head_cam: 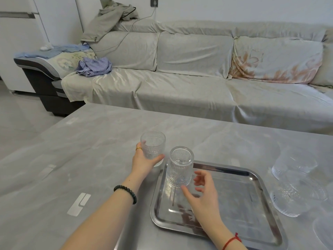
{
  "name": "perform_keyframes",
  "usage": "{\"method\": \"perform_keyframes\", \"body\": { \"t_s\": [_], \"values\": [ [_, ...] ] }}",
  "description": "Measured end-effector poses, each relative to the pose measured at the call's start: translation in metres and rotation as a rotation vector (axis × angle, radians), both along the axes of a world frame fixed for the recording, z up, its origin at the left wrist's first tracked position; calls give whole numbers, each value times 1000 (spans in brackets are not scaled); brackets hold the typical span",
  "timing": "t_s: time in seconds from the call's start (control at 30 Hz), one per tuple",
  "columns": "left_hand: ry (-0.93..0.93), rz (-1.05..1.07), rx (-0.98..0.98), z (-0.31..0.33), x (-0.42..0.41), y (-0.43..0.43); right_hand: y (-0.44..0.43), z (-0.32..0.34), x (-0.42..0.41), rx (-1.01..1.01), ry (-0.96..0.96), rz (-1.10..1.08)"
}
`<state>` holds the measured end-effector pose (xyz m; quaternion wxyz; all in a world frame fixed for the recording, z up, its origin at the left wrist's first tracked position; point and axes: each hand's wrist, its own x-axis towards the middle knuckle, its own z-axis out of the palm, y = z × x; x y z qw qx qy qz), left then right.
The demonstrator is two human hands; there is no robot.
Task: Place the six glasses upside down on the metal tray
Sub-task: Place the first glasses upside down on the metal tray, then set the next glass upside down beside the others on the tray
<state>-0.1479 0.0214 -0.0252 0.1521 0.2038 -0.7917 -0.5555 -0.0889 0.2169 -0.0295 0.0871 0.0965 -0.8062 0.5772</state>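
Right of the metal tray (255, 179), blurred glasses (295, 193) crowd the table (90, 141).

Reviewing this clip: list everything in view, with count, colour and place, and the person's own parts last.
metal tray: one, silver, table, right of centre
inverted glass: one, clear, tray's far left corner
upright glass: one, clear, left of tray
blurred glasses: several, clear, right of tray; count unclear
table: one, grey
sofa: one, beige cover, behind table
striped cloth: one, blue, sofa's left end
left hand: grips upright glass
right hand: open, beside inverted glass
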Motion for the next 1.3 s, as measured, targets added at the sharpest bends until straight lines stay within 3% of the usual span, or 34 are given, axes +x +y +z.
{"method": "perform_keyframes", "body": {
  "t_s": [0.23, 0.37, 0.47, 0.6, 0.8, 0.9, 1.0, 1.13, 1.3],
  "values": [
    [10, 106, -40, -2, 18, -7, 6, -2, 2, 18, -66, 44],
    [-14, 167, 176, 2, 49, -12, 2, 5, 9, 12, -66, 80],
    [-35, 60, 460, 15, 75, -3, 0, 11, 19, -6, -58, 125],
    [-96, -129, 664, 30, 108, 18, 1, 22, 31, 51, 11, 187],
    [-366, -382, 734, 47, 130, 61, 22, 39, 48, 214, 173, 381],
    [-449, -511, 778, 59, 132, 87, 39, 45, 54, 170, 172, 342],
    [-511, -622, 681, 61, 127, 108, 60, 52, 53, 134, 157, 239],
    [-543, -623, 367, 60, 117, 127, 86, 56, 39, 152, 97, 122],
    [-198, -459, -93, 48, 107, 136, 97, 48, 18, 167, -21, 25]
  ]
}}
